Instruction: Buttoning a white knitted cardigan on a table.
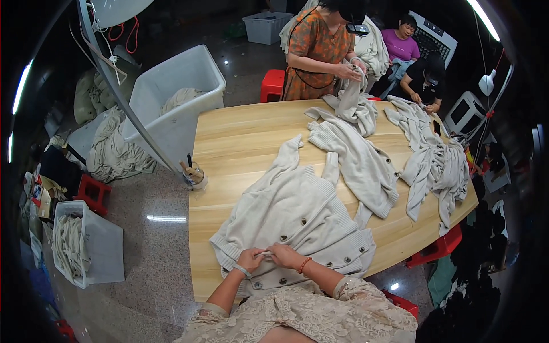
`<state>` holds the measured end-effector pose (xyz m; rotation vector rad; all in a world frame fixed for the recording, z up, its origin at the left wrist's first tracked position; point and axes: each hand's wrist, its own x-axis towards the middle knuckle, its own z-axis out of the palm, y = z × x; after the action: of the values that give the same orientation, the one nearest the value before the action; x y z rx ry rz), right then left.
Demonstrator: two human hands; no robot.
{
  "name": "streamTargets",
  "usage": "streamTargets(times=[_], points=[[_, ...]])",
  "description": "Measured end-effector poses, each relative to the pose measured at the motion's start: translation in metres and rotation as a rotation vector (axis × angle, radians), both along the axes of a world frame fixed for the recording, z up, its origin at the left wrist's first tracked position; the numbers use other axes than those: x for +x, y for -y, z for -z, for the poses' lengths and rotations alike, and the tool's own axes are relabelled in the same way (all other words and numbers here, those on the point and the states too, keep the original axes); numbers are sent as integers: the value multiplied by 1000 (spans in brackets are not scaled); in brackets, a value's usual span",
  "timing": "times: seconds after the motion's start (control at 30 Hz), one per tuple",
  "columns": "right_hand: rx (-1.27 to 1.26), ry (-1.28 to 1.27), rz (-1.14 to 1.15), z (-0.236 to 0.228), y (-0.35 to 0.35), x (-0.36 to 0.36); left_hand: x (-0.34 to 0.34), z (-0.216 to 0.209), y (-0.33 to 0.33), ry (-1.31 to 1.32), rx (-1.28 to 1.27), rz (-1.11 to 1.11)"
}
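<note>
A cream knitted cardigan (274, 206) with dark buttons lies spread on the wooden table in front of me. My left hand (250, 260), a pale bangle at its wrist, pinches the near edge of the cardigan. Close beside it, my right hand (286, 257), with a red bead bracelet, grips the same edge, and the fabric is bunched between the two. Another buttoned cream cardigan (363, 166) lies just beyond, its sleeve reaching toward mine. What the fingertips hold exactly is partly hidden by the hands.
Across the wooden table (229, 137) a standing person (320, 51) handles a cream garment. Two more people sit at the far right near heaped knitwear (437, 166). A cup of tools (195, 176) stands at the left edge. White bins (177, 86) and red stools (273, 84) surround the table.
</note>
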<state>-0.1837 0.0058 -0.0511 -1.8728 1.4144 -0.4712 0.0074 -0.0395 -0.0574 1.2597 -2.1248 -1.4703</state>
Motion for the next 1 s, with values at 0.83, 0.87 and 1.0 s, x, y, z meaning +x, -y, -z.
streamTargets(times=[0.83,0.87,1.0], points=[[-57,158,8,-10,-16,-1,15,-4,-12,-94,-48,-5],[-31,169,24,-19,-18,0,24,7,-10,-111,-43,-1],[-27,-103,122,-17,-14,-20,33,-13,-3,183,-289,-10]])
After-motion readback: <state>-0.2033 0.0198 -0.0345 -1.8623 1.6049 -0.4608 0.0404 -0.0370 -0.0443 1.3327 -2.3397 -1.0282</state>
